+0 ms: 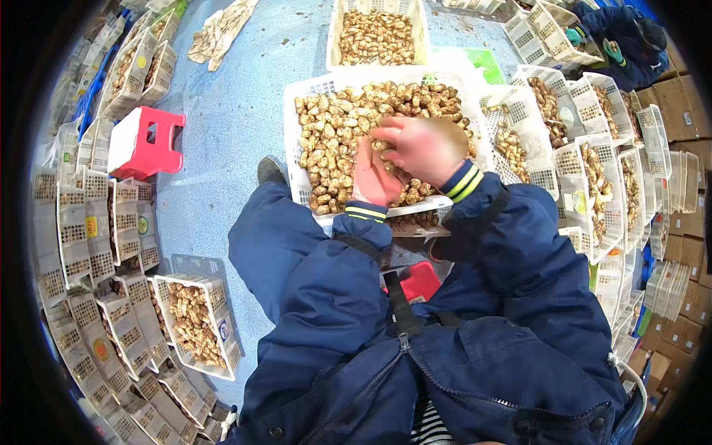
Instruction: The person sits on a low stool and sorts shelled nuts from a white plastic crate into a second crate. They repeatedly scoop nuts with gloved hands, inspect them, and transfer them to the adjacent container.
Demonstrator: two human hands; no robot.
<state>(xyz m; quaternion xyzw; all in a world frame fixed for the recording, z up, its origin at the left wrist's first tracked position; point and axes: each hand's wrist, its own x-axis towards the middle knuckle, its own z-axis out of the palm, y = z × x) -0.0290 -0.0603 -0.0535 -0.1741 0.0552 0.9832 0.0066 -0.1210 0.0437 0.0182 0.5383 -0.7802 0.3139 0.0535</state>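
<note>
A white plastic crate (293,133) in front of me holds many small, rounded, brown-and-cream tubers or mushrooms (328,150); I cannot tell which. Over its middle, my left hand (378,177) is tilted upward with its palm towards the right hand. Just right of it and above, my right hand (425,147) curls its fingers over a few of the pieces, partly blurred. Pieces lie between the two hands. Both hands look bare or thinly gloved. Under the near edge of this crate, part of another filled crate (420,229) shows.
Another filled crate (332,33) stands beyond. Stacked crates (567,158) line the right side, with a person (628,47) working at the upper right. On the left are a red-and-white stool (161,142), more stacks and a crate of pieces (219,295). A cloth (219,33) lies on the blue floor.
</note>
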